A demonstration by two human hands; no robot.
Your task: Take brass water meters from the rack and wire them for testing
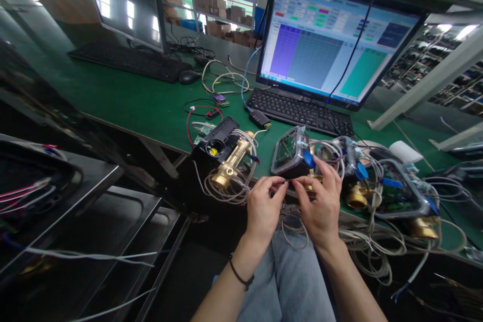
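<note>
Dark tray (71, 176): far left of the clear-lid meter (290, 153) and lower than it, off the bench (124, 100); red and white leads lie in it.
Black-topped meter (221, 153): on the bench left of the clear-lid meter, with its brass body towards us and pale cable coiled about it.
Left hand (262, 206): just in front of the clear-lid meter, towards its left side. Its grip is closed, thumb and forefinger pinched on the thin wire (289, 181).
Thin wire: held between our two hands at the near edge of the clear-lid meter, off the bench. Its end is too small for us to tell whether it bears a plug.
Right hand (320, 201): in front of the clear-lid meter, towards its right side. Its grip is closed too, fingertips meeting the left's on the same wire.
Further meters (396, 191): in a row right of the clear-lid meter, tangled in grey cable (362, 246) that hangs over the bench edge.
Lit monitor (320, 40): behind the clear-lid meter, with a keyboard (302, 110) between them.
Step in hand: we judge it to be fine finger work on the wire's end. As far as we can see, nothing is joined to the clear-lid meter yet.
Next move calls for: a steady pinch and small motions, keeping this wire apart from the loops below the clear-lid meter.
</note>
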